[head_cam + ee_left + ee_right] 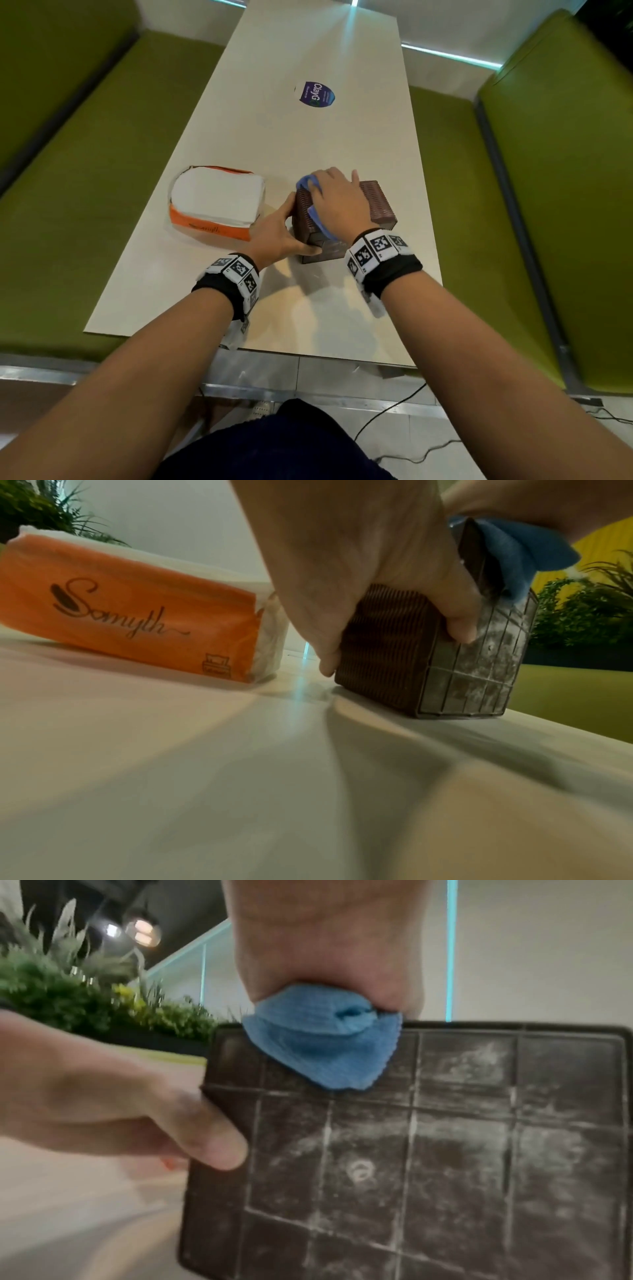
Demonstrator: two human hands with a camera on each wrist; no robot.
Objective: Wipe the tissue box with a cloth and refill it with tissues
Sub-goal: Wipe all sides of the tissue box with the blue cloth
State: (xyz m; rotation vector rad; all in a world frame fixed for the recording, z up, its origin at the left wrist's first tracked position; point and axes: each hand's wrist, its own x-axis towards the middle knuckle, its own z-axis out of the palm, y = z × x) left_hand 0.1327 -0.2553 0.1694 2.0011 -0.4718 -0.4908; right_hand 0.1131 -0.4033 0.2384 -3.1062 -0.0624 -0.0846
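Note:
A dark brown ribbed tissue box (376, 205) lies on its side on the pale table (308, 137). Its dusty gridded base (445, 1150) faces me. My left hand (274, 233) grips the box's near left corner, with the thumb on the base and the fingers along the ribbed side (387, 647). My right hand (337, 198) lies on top of the box and holds a bunched blue cloth (317, 219) against it. The cloth (322, 1047) hangs over the base's upper edge. An opened orange pack of white tissues (215, 202) lies to the left of the box.
A round purple sticker (317, 94) is on the table further away. Green bench seats (85, 154) run along both sides of the table. Potted plants (582, 610) stand behind the benches. Cables lie on the floor near my legs.

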